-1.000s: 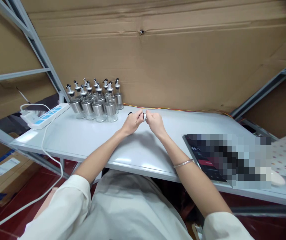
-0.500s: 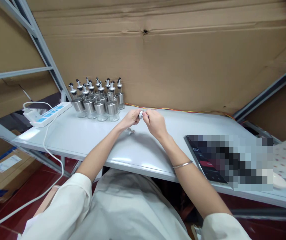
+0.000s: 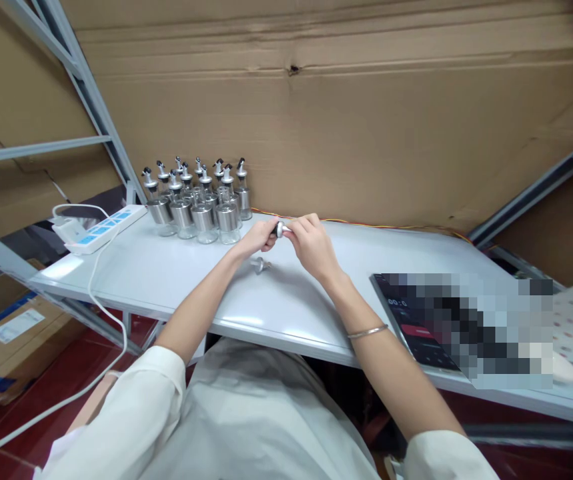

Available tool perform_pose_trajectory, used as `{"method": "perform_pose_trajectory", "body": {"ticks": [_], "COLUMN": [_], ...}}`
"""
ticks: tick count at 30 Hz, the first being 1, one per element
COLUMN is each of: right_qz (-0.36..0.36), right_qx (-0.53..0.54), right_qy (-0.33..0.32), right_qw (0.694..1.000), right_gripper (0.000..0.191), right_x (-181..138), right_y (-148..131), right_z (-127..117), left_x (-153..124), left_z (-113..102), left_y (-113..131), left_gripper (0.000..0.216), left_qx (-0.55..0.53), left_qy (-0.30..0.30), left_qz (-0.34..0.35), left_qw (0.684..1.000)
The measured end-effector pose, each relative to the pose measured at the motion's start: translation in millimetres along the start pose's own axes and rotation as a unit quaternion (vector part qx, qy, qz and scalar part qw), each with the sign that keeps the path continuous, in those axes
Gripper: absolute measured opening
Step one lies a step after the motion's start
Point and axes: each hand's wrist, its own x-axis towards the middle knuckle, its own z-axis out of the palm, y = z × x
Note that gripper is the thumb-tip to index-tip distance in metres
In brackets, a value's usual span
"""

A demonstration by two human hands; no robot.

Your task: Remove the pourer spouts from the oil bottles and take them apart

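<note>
Between my hands, above the table, is a silver and black pourer spout (image 3: 280, 229) like those on the bottles. My left hand (image 3: 260, 237) is closed around its dark end. The fingers of my right hand (image 3: 311, 243) are pinched on its silver tip at the other side. A second pourer spout (image 3: 261, 265) lies on the table just below my left hand. To the left stand several glass oil bottles (image 3: 205, 220) with steel bands, many topped with silver and black pourers; some at the front have bare necks.
A white power strip (image 3: 109, 229) with a plugged-in charger and cable lies at the table's left end. At the right, a tablet (image 3: 406, 320) lies partly behind a pixelated patch. Cardboard (image 3: 366, 133) walls the back, with thin wires along the table's rear edge.
My right fingers have shifted slightly outward along the pourer spout, so more of its silver and black parts shows. The view has shifted a little.
</note>
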Motion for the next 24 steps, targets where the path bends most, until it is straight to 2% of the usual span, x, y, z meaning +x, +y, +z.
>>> {"method": "perform_pose_trajectory", "body": {"ticks": [3,8,11,16,20,24], "right_qz": [-0.007,0.001,-0.004,-0.016,-0.017,-0.008], "right_qx": [-0.01,-0.007,-0.014,-0.016,-0.007,0.017], "right_qy": [0.029,0.055,0.045,0.001,-0.023,-0.032], "right_qw": [1.0,0.998,0.999,1.0,1.0,0.999], "right_gripper": [0.024,0.024,0.029,0.024,0.029,0.029], "right_x": [-0.4,-1.5,-1.6,-2.6,-2.3,-1.5], "right_y": [1.5,4.5,6.3,9.5,8.4,4.5], "right_z": [-4.1,-6.3,-5.7,-5.0,-4.5,-4.1], "left_x": [-3.5,-7.6,-8.1,-1.7,3.8,1.8], "left_z": [-0.3,6.0,12.8,15.2,11.9,11.0], "left_y": [3.6,5.0,3.6,-5.7,-15.9,-18.7], "left_gripper": [0.047,0.049,0.047,0.045,0.05,0.056], "left_qx": [-0.017,0.015,0.025,0.022,0.084,0.187], "left_qy": [0.001,-0.001,0.019,0.065,0.116,0.178], "left_qz": [-0.001,0.01,-0.006,-0.018,0.028,0.094], "left_qw": [1.0,1.0,0.999,0.997,0.989,0.962]}}
